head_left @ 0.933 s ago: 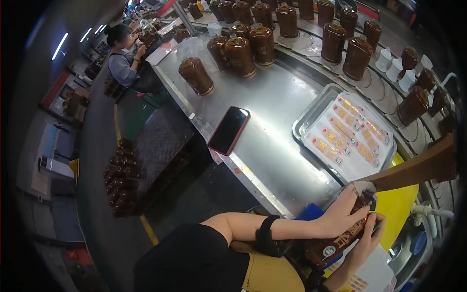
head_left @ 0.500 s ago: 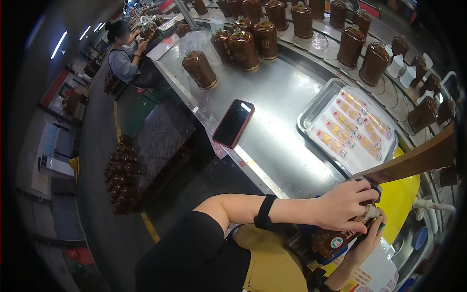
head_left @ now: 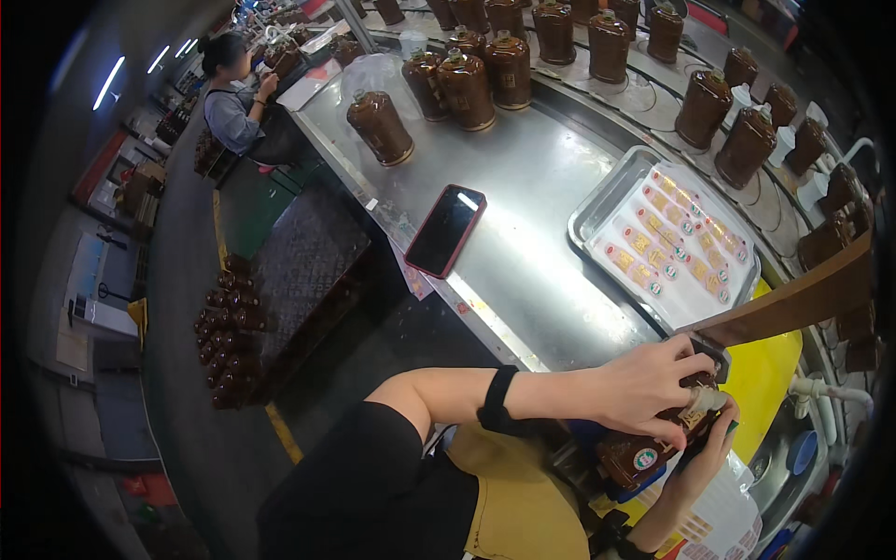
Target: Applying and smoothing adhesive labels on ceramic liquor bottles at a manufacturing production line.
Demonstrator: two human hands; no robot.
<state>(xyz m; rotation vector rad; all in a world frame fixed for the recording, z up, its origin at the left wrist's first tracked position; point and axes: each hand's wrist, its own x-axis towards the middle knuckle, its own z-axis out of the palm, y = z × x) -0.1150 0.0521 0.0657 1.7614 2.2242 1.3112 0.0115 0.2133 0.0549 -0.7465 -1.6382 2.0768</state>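
Both hands are on a brown bottle (head_left: 653, 448) down at the near right, just below the edge of the steel table (head_left: 523, 205). The left hand (head_left: 649, 387) wraps over its top, fingers closed around it; the right hand (head_left: 705, 457) cups it from beneath. Just beyond sits a metal tray (head_left: 597, 201) of labels, with a phone (head_left: 445, 231) lying further left.
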